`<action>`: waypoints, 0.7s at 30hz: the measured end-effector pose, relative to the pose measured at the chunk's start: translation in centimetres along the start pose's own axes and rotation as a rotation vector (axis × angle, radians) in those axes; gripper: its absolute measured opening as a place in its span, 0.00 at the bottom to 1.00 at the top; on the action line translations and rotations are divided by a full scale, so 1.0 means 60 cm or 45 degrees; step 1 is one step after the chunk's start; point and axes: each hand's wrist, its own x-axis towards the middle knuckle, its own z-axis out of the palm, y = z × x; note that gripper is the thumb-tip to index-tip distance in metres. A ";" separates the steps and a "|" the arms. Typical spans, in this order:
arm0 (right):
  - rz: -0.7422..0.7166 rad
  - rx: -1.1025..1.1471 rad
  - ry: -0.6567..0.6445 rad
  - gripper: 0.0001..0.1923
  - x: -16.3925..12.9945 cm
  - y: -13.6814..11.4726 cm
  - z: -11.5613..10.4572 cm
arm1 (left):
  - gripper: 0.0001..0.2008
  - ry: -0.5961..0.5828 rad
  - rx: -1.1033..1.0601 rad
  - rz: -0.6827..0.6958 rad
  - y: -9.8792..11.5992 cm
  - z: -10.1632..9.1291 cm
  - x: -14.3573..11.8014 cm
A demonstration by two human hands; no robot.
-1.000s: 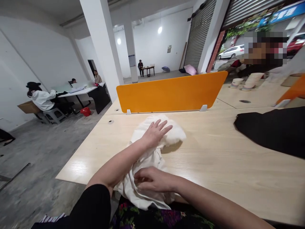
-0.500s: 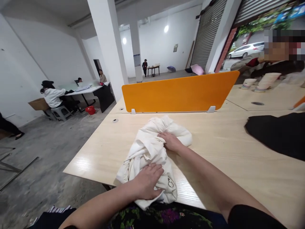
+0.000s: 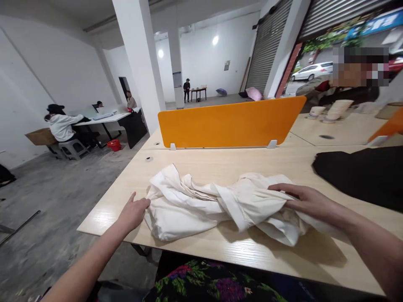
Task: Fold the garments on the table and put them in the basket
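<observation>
Head view: I see cloth [image 3: 189, 216].
Left hand [image 3: 134, 214]: nine o'clock, closely pinching cloth.
Right hand [image 3: 311, 204]: three o'clock, loosely gripping cloth.
Cloth: straightening, maybe; next needs gentle pulling.

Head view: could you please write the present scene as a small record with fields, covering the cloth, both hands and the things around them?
Cloth: white cloth, crumpled, spread sideways between the hands
Left hand: pinches the cloth's left end
Right hand: holds a fold at the cloth's right part
Surface: light wood-look table
Behind cloth: orange divider, upright in pale clips
Right side of picture: black item, lying flat; exact kind unclear
Farther right: stacked cups beyond the black item
</observation>
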 end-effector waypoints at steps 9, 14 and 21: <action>-0.214 -0.321 0.282 0.27 -0.017 -0.044 0.114 | 0.20 0.279 -0.169 0.164 0.081 0.003 0.167; -0.112 -0.046 0.325 0.26 -0.029 -0.041 0.153 | 0.15 -0.114 -0.091 0.119 0.078 0.024 0.238; 0.123 0.291 0.387 0.21 -0.037 0.014 0.150 | 0.14 0.148 0.183 0.321 0.097 -0.056 0.111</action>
